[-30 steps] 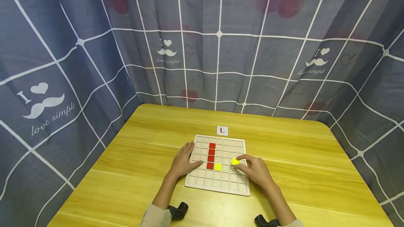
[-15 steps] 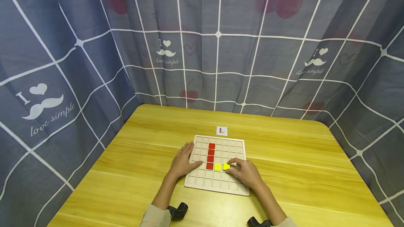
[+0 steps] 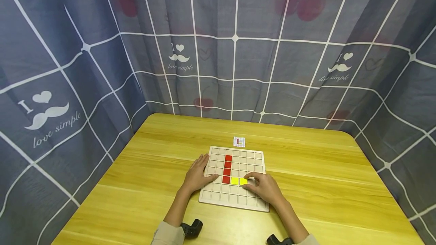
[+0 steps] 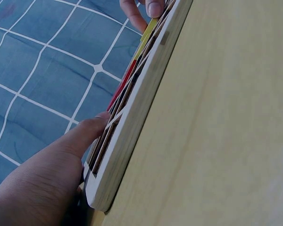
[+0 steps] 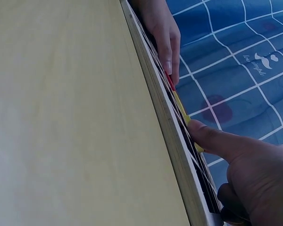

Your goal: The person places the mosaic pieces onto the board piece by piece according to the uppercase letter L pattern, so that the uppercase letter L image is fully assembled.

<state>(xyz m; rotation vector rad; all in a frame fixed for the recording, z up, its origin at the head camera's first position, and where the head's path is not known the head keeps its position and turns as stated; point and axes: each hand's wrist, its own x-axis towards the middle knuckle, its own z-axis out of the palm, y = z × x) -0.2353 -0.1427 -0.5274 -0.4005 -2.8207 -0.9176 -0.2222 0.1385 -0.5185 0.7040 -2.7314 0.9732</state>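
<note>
A square wooden grid board [image 3: 233, 198] lies on the table. A column of red square tiles [image 3: 226, 171] sits in its cells, with one yellow tile [image 3: 234, 180] just right of the lowest red one. My right hand [image 3: 265, 187] pinches a second yellow tile [image 3: 243, 181] between thumb and fingers, in the cell to the right of the first. Whether it lies fully flat I cannot tell. My left hand [image 3: 196, 174] rests along the board's left edge, its thumb [image 4: 92, 132] on the top face. Both hands also show in the right wrist view, where the thumb [image 5: 212, 136] touches yellow.
A small card [image 3: 239, 141] printed with a coloured grid lies behind the board. The wooden table [image 3: 136, 184] ends at a checked curtain [image 3: 218, 59] at the back and sides. Black devices [image 3: 192, 228] are strapped at both wrists.
My right hand has carried the second yellow tile leftward and nearer to me, then down into the cell beside the first. The left hand stays in place.
</note>
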